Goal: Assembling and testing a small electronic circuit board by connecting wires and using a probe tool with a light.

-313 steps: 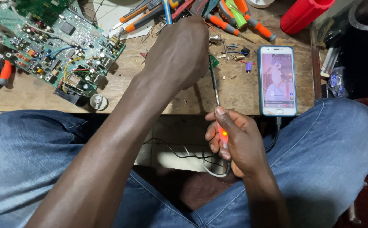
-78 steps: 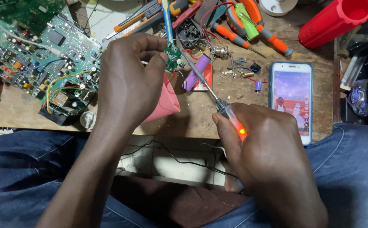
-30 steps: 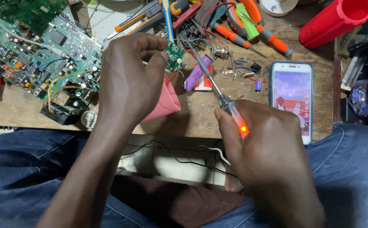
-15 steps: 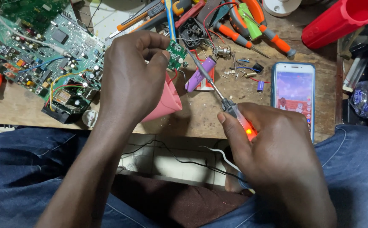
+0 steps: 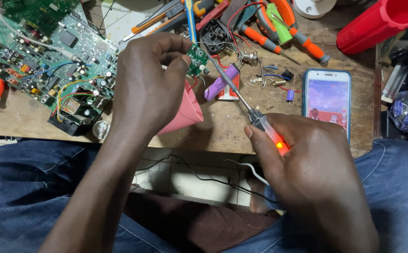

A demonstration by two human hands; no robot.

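Left hand [image 5: 150, 86] is pinching the small green circuit board [image 5: 196, 59] up off the wooden surface [image 5: 222, 126] so the right hand [image 5: 307, 164], its grip closed around the glowing clear-handled soldering iron [image 5: 255, 119], is getting its tip right on it.

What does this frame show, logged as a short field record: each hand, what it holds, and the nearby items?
left hand: pinches a small green circuit board
right hand: grips a slim soldering iron with a glowing orange light
tip: at the small board's edge
under left hand: pink cone-shaped piece
bench left: large green circuit board
bench right: white-framed smartphone, screen lit
top right: red plastic cylinder
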